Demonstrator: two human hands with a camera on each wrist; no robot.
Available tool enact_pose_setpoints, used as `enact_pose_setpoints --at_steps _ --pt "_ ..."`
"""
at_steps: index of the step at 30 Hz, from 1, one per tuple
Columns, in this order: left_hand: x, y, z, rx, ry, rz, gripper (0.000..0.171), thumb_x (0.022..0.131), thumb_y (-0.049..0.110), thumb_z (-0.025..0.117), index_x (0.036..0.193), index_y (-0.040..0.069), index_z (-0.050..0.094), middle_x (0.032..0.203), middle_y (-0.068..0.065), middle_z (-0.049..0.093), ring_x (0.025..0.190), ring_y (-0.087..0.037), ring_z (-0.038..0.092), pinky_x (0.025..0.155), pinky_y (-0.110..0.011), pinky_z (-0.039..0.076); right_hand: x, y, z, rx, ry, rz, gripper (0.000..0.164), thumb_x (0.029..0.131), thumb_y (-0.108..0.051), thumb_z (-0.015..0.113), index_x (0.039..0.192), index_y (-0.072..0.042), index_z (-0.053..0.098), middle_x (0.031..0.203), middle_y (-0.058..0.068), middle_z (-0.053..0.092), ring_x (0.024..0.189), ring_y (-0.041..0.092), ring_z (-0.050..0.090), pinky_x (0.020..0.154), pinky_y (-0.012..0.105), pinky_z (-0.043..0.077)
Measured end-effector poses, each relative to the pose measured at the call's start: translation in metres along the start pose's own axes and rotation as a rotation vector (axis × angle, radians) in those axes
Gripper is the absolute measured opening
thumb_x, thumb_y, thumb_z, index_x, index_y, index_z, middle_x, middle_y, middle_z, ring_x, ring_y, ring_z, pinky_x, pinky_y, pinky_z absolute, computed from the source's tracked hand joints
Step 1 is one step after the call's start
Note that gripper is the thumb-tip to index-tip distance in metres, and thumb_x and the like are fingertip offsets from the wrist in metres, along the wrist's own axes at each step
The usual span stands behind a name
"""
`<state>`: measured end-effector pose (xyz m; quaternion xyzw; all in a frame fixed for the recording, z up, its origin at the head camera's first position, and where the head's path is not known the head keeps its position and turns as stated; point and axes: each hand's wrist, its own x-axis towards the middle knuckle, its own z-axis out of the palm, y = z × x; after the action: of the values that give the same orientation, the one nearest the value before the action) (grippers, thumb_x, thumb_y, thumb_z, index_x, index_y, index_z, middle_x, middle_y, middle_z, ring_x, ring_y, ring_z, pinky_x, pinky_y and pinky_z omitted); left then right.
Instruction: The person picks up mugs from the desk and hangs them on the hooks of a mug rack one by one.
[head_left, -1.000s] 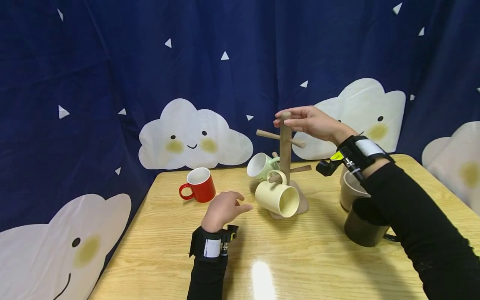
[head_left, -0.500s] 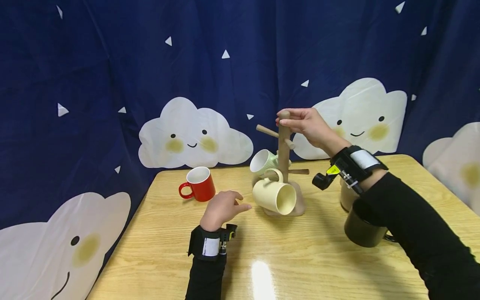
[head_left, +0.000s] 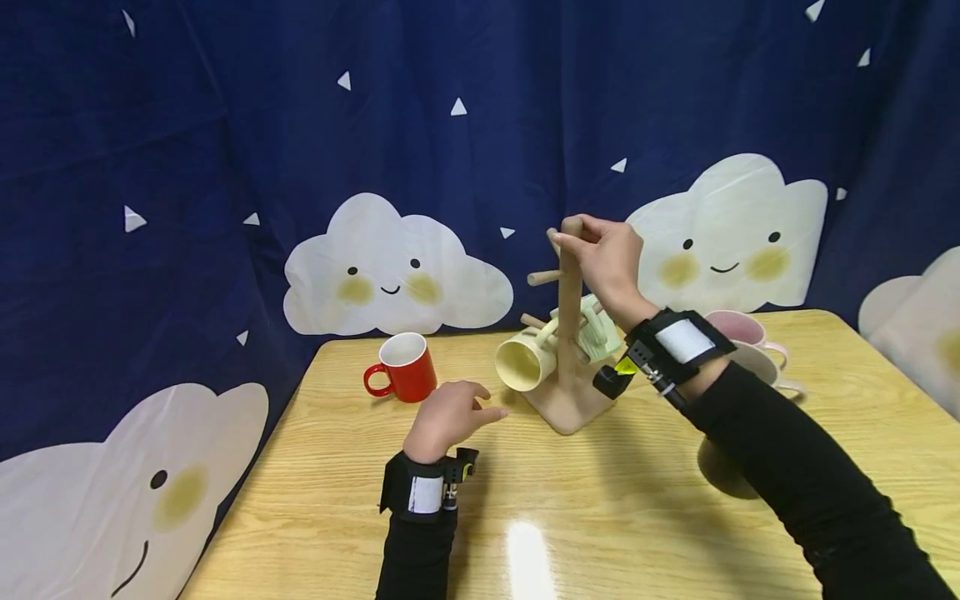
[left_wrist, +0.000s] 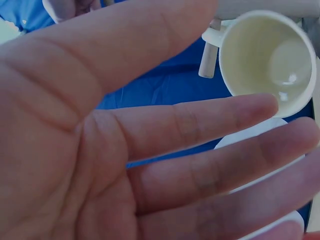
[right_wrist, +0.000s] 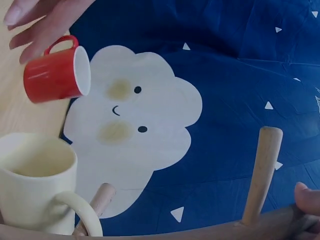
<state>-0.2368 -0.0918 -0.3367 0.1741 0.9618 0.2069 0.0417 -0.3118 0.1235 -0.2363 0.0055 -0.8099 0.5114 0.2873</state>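
Note:
My right hand (head_left: 611, 254) pinches the top of a wooden mug tree (head_left: 570, 329), thumb in front of the post and fingers behind. From a lower peg on the left hangs a cream mug (head_left: 519, 365), its mouth turned forward. A pale green mug (head_left: 602, 337) hangs on the right side, partly hidden by the right wrist. The upper pegs carry no mugs. My left hand (head_left: 446, 417) is held over the table near the red mug (head_left: 414, 375), fingers extended and holding nothing. In the left wrist view its palm (left_wrist: 65, 165) shows, with the cream mug (left_wrist: 265, 62) beyond the fingertips.
Behind my right forearm stand a pink mug (head_left: 731, 325), a light beige mug (head_left: 756, 360) and a dark mug (head_left: 722, 471), all partly covered. A blue curtain (head_left: 420, 142) with white clouds hangs behind the wooden table (head_left: 600, 517).
The mug tree has turned clockwise as seen from above under my right hand. The cream mug swung from front to left, the green mug from back left to right. The left hand stayed put.

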Motion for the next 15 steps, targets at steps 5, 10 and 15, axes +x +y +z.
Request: enact_pose_setpoints --at_steps 5,10,15 --pt "-0.001 -0.001 -0.002 0.009 0.008 0.001 0.043 0.083 0.039 0.064 0.108 0.005 0.066 0.097 -0.010 0.069 0.083 -0.021 0.065 0.069 -0.031 0.050 -0.002 0.003 0.005 -0.047 0.100 -0.075 0.022 0.077 -0.033 0.073 0.083 -0.011 0.073 0.079 0.006 0.071 0.063 0.003 0.053 0.055 0.015 0.037" --pt "-0.001 -0.002 -0.002 0.001 0.005 -0.011 0.043 0.083 0.040 0.064 0.108 0.006 0.066 0.097 -0.009 0.070 0.083 -0.021 0.065 0.068 -0.030 0.050 -0.005 0.005 0.008 -0.098 0.175 -0.135 0.022 0.077 -0.032 0.073 0.084 -0.012 0.073 0.074 0.008 0.069 0.062 0.011 0.053 0.054 0.018 0.033" --pt "-0.001 -0.003 -0.002 0.010 0.006 -0.021 0.043 0.083 0.039 0.064 0.108 0.005 0.066 0.097 -0.009 0.070 0.083 -0.021 0.065 0.068 -0.030 0.050 -0.008 0.005 0.012 -0.136 0.240 -0.190 0.023 0.078 -0.030 0.072 0.084 -0.007 0.071 0.067 0.011 0.064 0.061 0.020 0.053 0.056 0.022 0.031"
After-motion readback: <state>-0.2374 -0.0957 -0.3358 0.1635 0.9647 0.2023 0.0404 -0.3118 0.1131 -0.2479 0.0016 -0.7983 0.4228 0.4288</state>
